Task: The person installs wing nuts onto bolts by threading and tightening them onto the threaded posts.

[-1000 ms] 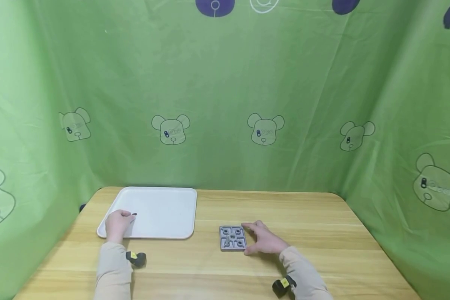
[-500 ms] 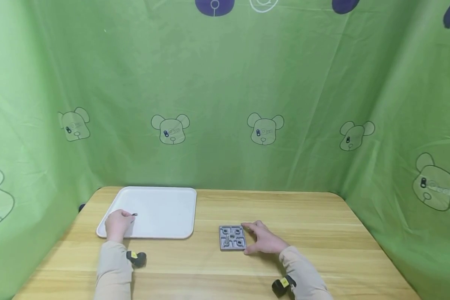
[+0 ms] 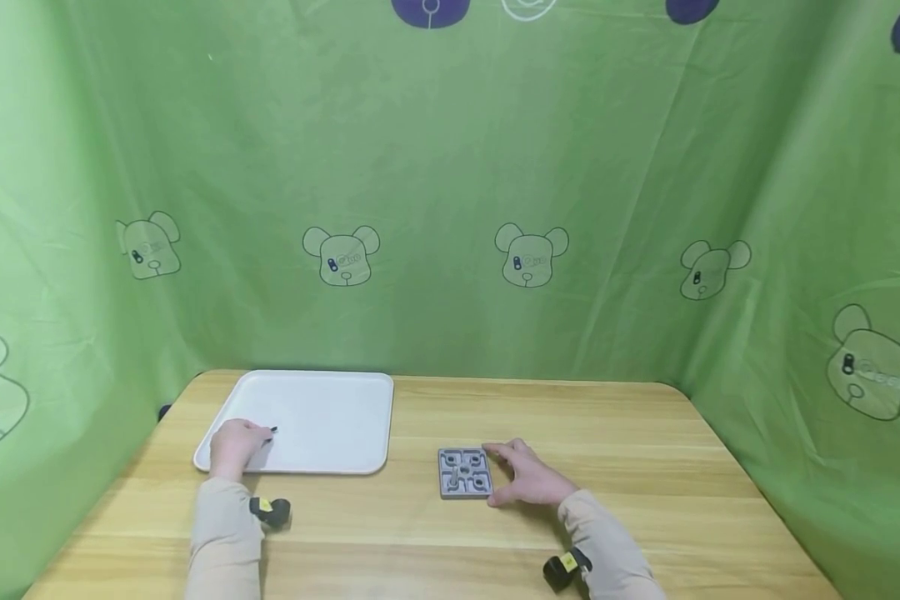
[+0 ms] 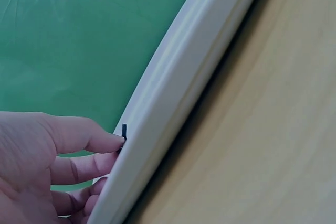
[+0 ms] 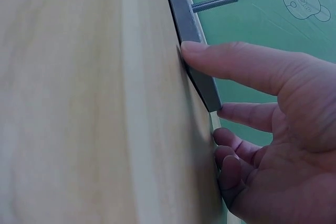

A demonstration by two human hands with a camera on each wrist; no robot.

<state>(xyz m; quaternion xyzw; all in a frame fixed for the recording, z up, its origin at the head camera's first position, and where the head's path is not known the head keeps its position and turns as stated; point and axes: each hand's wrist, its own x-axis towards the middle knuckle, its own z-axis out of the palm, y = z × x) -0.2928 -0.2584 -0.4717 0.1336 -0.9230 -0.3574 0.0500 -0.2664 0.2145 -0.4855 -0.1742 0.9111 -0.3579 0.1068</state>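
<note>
Over the left part of the white tray (image 3: 330,425), my left hand (image 3: 234,446) pinches a small, thin dark piece (image 4: 124,130) between thumb and forefinger. Its tip sticks up past the fingertips; most of it is hidden, and I cannot tell its kind. A grey square block (image 3: 466,483) with round recesses and raised ridges lies flat on the table. One threaded metal bolt (image 5: 215,2) stands upright in its near left recess. My right hand (image 3: 528,479) holds the block by its right side, thumb at the near corner and forefinger at the far corner.
The wooden table (image 3: 420,542) runs back to a green curtain (image 3: 435,167) with bear prints, which also hangs along both sides. The tray's raised rim lies under my left wrist. A black camera is strapped to each forearm.
The dark piece has turned slightly in my left fingers and its tip sits a little further right. My right hand and the block have stayed in place.
</note>
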